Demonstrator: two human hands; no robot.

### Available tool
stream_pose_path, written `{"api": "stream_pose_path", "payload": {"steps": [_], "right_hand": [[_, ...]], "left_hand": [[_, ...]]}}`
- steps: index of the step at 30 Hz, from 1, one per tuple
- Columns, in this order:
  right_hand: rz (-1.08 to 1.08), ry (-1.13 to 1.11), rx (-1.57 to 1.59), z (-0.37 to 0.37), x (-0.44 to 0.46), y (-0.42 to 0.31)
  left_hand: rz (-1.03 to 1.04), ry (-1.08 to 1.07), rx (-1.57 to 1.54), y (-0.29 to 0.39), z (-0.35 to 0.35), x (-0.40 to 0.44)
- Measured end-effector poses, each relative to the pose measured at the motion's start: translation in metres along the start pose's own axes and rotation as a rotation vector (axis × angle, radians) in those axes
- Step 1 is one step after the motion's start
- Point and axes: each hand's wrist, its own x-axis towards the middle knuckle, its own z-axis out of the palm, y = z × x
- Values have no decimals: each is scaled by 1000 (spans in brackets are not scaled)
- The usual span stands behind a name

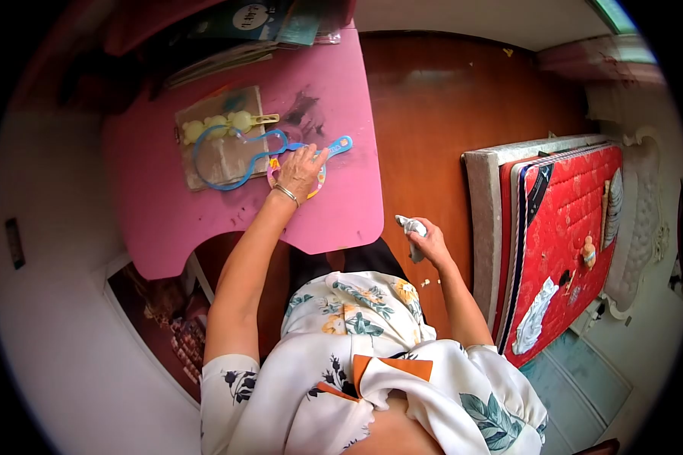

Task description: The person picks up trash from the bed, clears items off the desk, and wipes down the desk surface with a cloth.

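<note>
My left hand (300,168) lies over a round, colourful toy paddle (320,186) with a blue handle, on the pink desk (326,220). Its fingers curl over the paddle, hiding much of it. Just left of that hand is a blue loop-shaped toy frame (243,183). A pale yellow toy with rounded lobes (218,126) rests above it, on a flat, worn brownish board or book (193,168). Off the desk's right edge, my right hand (431,243) is closed around a crumpled whitish cloth (413,227).
Books and folders (235,38) are stacked at the desk's back. Dark smudges mark its top. A red mattress (569,205) stands to the right with a doll (588,252) and a white cloth (535,318) on it. Scraps lie on the brown wooden floor (425,114).
</note>
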Motion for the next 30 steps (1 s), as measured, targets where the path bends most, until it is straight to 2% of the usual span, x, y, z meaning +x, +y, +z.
{"api": "stream_pose_path", "payload": {"steps": [7, 9, 10, 12, 16, 18, 25, 28, 30], "right_hand": [[3, 33, -63, 1, -3, 10], [75, 28, -17, 0, -5, 17], [80, 33, -14, -1, -6, 19], [64, 63, -74, -1, -8, 24], [93, 35, -58, 0, -9, 29], [99, 42, -21, 2, -10, 28], [46, 51, -154, 2, -7, 30], [-10, 42, -267, 2, -3, 38], [-21, 57, -282, 2, -2, 43]], "left_hand": [[-92, -120, -23, 0, -5, 12], [-140, -139, -3, -1, -1, 13], [-134, -140, -7, 0, -1, 12], [-222, -10, -168, 2, 0, 9], [-204, -13, -143, 12, 4, 8], [-251, -147, -46, 15, 9, 11], [-298, -99, -103, 11, 15, 9], [-332, -20, -196, 14, 6, 5], [-541, -85, -622, 20, -10, 6]]}}
